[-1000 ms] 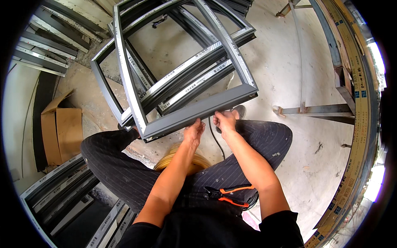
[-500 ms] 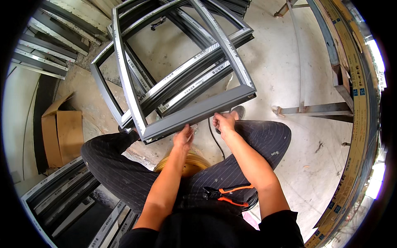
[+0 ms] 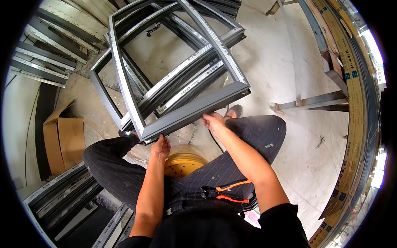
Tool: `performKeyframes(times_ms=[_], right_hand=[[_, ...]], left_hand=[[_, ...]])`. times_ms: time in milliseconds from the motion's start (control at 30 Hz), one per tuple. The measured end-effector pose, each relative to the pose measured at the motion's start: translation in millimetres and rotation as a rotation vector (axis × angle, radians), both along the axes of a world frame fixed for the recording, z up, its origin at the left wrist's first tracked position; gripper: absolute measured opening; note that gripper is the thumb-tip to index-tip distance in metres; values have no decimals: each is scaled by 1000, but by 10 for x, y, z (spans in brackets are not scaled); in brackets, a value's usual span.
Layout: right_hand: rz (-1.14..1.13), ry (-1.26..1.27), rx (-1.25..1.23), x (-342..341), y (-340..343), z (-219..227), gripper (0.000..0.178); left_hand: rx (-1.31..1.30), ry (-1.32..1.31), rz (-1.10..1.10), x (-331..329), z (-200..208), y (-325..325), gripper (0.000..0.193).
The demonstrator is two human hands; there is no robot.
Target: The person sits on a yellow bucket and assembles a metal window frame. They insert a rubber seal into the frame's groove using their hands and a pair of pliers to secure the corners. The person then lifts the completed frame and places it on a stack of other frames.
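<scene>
Left hand [image 3: 159, 145] and right hand [image 3: 213, 122] grip the grey window frame [image 3: 194, 110].

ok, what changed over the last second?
The left hand slid left along the near rail of the grey metal frame and now sits under its near-left corner. The right hand stayed on the rail's underside. The frame itself, the orange-handled pliers on the lap and the yellow stool did not visibly move.

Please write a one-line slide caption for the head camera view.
Seated person's left hand and right hand grip the near rail of a grey aluminium window frame; orange-handled pliers rest on the lap.
</scene>
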State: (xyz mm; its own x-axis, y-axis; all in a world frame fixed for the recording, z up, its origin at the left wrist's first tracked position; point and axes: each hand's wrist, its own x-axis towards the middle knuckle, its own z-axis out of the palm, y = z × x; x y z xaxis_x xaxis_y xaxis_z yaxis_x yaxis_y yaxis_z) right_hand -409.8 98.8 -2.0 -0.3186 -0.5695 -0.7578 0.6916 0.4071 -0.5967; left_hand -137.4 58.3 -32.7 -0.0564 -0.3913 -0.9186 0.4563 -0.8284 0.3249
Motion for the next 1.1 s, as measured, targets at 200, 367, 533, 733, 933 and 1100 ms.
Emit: performKeyframes(times_ms=[200, 367, 533, 733, 933, 1100], right_hand=[[-20, 107, -9, 49, -18, -100, 12], [68, 128, -69, 78, 12, -52, 14], [150, 128, -97, 128, 3, 109, 15], [187, 227, -46, 116, -17, -39, 17], [-42, 310, 89, -53, 16, 65, 21], [-207, 322, 68, -233, 1, 151, 19]], left_hand=[[5, 27, -30, -7, 2, -12, 23], [-24, 10, -41, -34, -8, 12, 25], [-11, -21, -24, -47, -12, 12, 24], [-60, 38, -27, -61, 0, -3, 26], [-72, -14, -83, -64, 71, 27, 27], [-114, 18, -84, -49, 3, 50, 29]])
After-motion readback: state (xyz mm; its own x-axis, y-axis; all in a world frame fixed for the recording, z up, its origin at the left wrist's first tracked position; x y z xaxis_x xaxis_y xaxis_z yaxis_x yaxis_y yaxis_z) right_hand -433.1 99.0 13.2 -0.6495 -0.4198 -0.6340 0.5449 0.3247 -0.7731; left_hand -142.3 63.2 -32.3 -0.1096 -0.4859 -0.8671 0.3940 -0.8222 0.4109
